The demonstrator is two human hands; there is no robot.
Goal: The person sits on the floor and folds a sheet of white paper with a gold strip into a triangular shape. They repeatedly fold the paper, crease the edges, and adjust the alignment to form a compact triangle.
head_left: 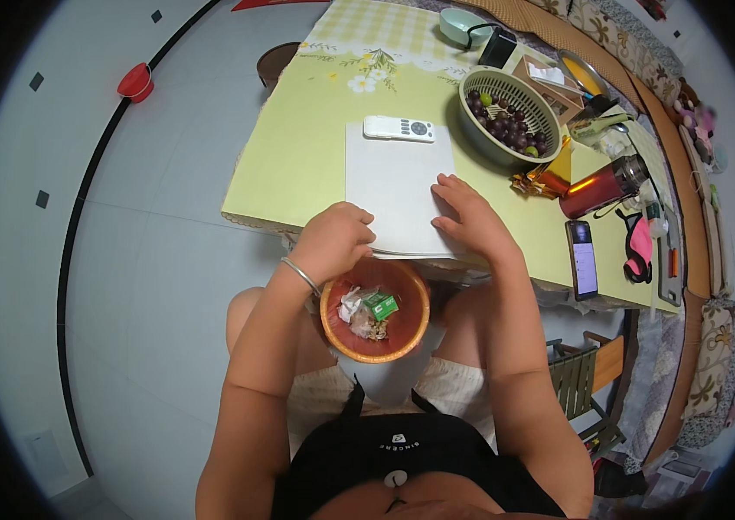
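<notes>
A stack of white paper (399, 186) lies flat at the near edge of the table, with a white remote control (398, 129) across its far end. Bent over the stack's near left corner, my left hand (339, 236) touches it with loosely curled fingers, not visibly closed around it. On the other side, my right hand (473, 217) rests open along the right edge, fingers apart. Below the table edge, between my knees, stands an orange-rimmed bin (420, 334). It holds a small green box (379, 305), crumpled wrapping and other scraps. A bangle (301, 276) circles my left wrist.
Right of the paper stand a colander (477, 146) of dark grapes, a gold foil packet (551, 176), a red flask (597, 188) and a phone (583, 260). A pale green bowl (463, 28) is at the far end. A red bucket (136, 82) stands left on the floor.
</notes>
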